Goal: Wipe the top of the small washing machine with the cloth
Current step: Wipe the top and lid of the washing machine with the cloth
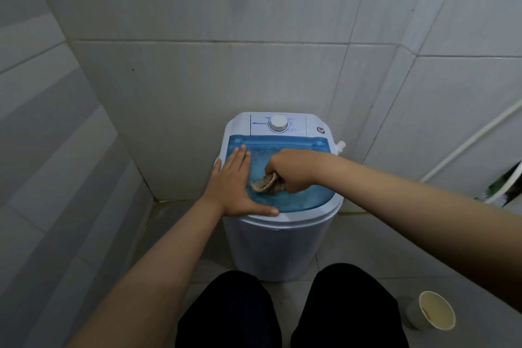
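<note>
Dim, flat, greyish light with only soft shadows, a faint sheen on the blue lid (296,200), wide-angle bending of the wall tiles (197,79) toward the edges, and blur at the right margin.

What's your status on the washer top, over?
Left hand flat on the blue lid, bracing. Right hand fisted on the cloth, pressed to the lid. Nothing blocking; paper cup on the floor, well clear.

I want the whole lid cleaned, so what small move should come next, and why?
Probably sweep the cloth away from the body toward the dial. The right hand presses it on the blue lid near the front, droplets show on the far strip, and the left hand lies flat, steadying the machine.
</note>
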A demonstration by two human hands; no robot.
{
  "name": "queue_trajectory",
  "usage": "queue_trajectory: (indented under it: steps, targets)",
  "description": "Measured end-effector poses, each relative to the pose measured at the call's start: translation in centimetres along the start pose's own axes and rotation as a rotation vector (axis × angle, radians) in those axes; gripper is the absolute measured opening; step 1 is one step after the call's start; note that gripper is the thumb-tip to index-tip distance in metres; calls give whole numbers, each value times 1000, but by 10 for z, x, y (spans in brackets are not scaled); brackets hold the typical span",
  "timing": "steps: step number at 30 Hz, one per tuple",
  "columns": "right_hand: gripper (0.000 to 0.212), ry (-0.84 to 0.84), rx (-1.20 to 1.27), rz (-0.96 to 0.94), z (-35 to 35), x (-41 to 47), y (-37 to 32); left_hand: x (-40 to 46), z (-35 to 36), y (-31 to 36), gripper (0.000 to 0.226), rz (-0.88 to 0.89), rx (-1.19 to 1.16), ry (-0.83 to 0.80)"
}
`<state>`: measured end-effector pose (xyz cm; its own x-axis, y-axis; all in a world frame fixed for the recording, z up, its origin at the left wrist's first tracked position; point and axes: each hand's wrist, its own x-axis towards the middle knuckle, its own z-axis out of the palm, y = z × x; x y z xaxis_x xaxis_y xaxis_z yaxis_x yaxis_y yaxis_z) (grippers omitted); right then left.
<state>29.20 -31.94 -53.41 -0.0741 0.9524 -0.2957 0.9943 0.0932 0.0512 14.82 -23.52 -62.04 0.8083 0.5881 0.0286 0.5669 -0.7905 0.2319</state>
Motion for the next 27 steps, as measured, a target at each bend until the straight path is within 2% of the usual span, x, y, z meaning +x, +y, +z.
queue_trajectory:
  steps: [2, 5, 11, 13, 16, 18, 20, 22, 24, 27]
  targets:
    - [6, -41, -49, 10, -3, 1, -2, 0, 1, -1, 150, 0, 2, -9]
    - [16, -89, -146, 38, -7, 1, -7, 0, 0, -1, 148, 1, 6, -13]
    - [19, -127, -249, 75, -7, 1, -13, -1, -1, 0, 149, -3, -5, -5]
    - [21, -156, -176, 92, -11, 0, -8, -1, -1, 0, 150, -10, -15, -6]
    - [20, -163, 99, 147, -19, -9, 15, 0, -1, 1, 151, -18, -15, 1]
    - [21, -92, 268, 202, -17, -19, 36, 1, 0, 1, 152, -17, -6, 4]
    - [16, 75, 337, 266, -7, -31, 54, 2, 1, 0, 152, -18, 0, 11]
    - [19, 203, 231, 318, 9, -40, 64, 2, 1, -1, 152, -15, 3, 15]
    - [33, 215, 103, 370, 24, -46, 63, 2, 2, -1, 153, -13, 3, 16]
    - [34, 217, -78, 369, 40, -51, 44, 2, 2, -1, 153, -6, 5, 17]
